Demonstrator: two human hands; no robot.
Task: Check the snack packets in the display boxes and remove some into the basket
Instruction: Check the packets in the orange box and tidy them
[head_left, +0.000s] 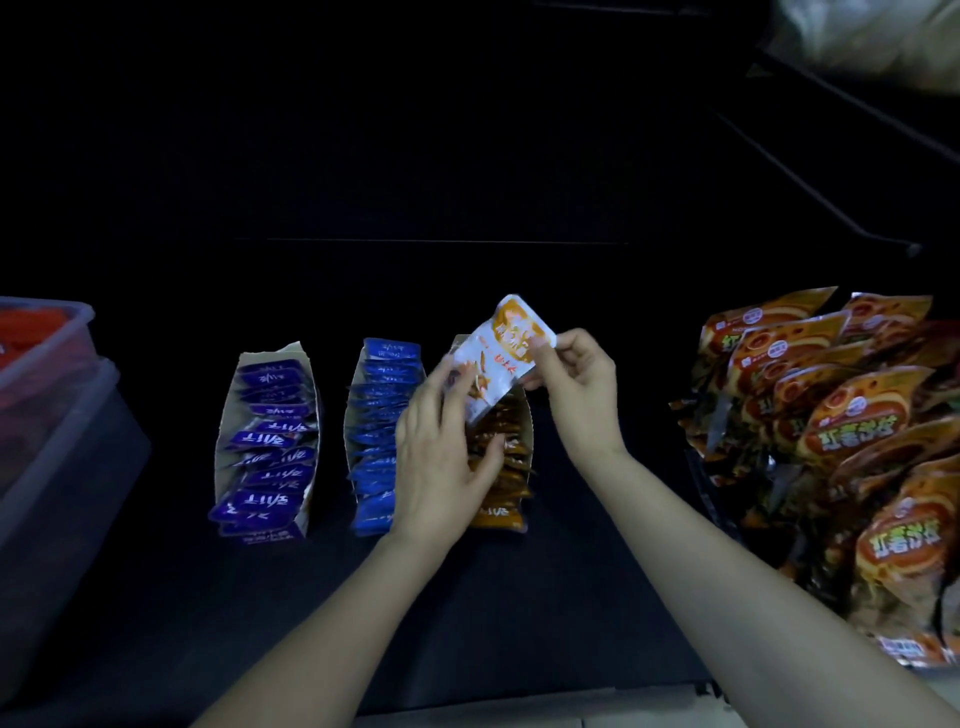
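Three cardboard display boxes stand in a row on a dark shelf: one with purple packets (267, 441), one with blue packets (376, 431), one with orange packets (504, 467). Both hands hold one white-and-orange snack packet (501, 358) above the orange box. My right hand (576, 384) pinches the packet's upper right corner. My left hand (441, 457) has its fingers behind the packet's lower left edge, its thumb resting on the orange packets in the box. No basket is clearly visible.
Stacked translucent plastic tubs (47, 395), the upper one with red contents, sit at the left edge. A pile of large orange-brown snack bags (841, 431) fills the right side. The back of the shelf is dark.
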